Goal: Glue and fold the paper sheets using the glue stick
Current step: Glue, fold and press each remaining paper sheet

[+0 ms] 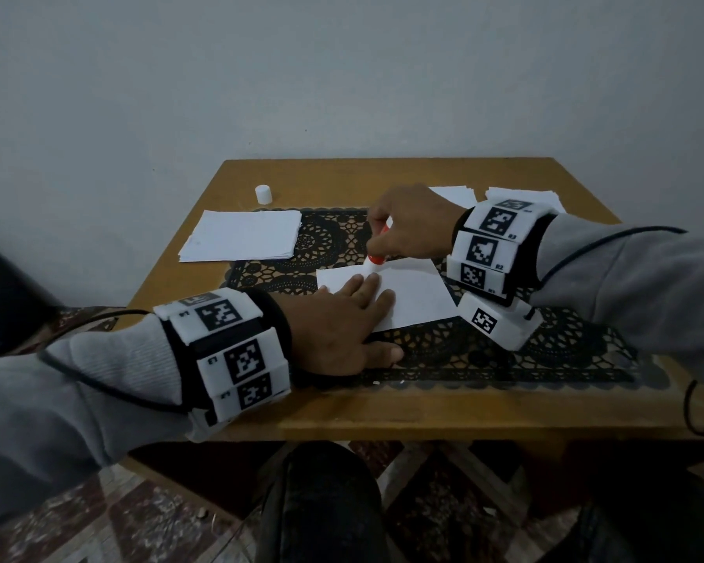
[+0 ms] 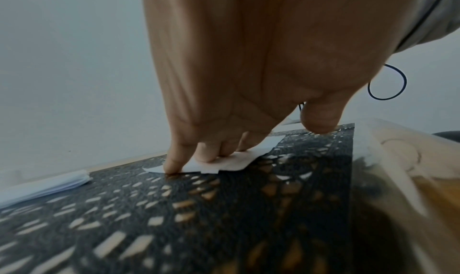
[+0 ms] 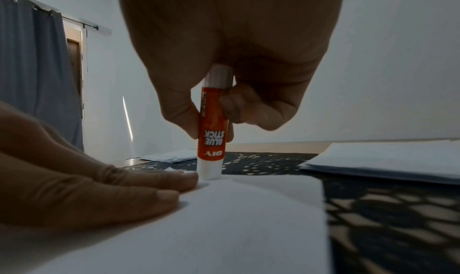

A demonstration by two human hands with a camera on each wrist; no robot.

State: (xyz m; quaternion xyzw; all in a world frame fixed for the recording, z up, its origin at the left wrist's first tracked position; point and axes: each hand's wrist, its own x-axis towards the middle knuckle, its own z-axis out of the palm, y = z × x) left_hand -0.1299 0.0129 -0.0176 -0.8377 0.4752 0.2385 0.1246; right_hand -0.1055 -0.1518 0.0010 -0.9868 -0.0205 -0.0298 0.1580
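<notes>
Stage: gluing is under way on one sheet (image 1: 407, 294), which lies flat on the black lace mat (image 1: 444, 355); I'd call this the glue stroke, fold not yet begun.

Glue stick: the glue stick (image 3: 211, 140) stands upright, nozzle end down, its white tip meeting the sheet near the sheet's far edge; the head view puts it just beyond the left fingertips.

Right hand: the right hand (image 1: 411, 225) is wrapped round the stick's upper barrel, thumb on one side and curled fingers on the other. A firm pinch, nothing loose about it.

Left hand: the left hand (image 1: 342, 323) lies flat with fingers straight, pressing the sheet's near-left part down onto the mat; the thumb sits off the sheet, on the mat.

Cap: the white cap (image 1: 264, 194) is off and stands on the table (image 1: 383, 416) beyond the mat's far-left corner.

Done or waiting: a stack (image 1: 240, 239) rests on the mat's far-left side and more paper (image 1: 521, 197) lies beyond the mat's far-right side, behind the right wrist. Which pile is finished work I cannot tell.

Left to do: by my reading, complete the glue line, fold this sheet, press it, then take up the next sheets.

Watch for: the sheet creeping across the mat if the left hand eases off.
</notes>
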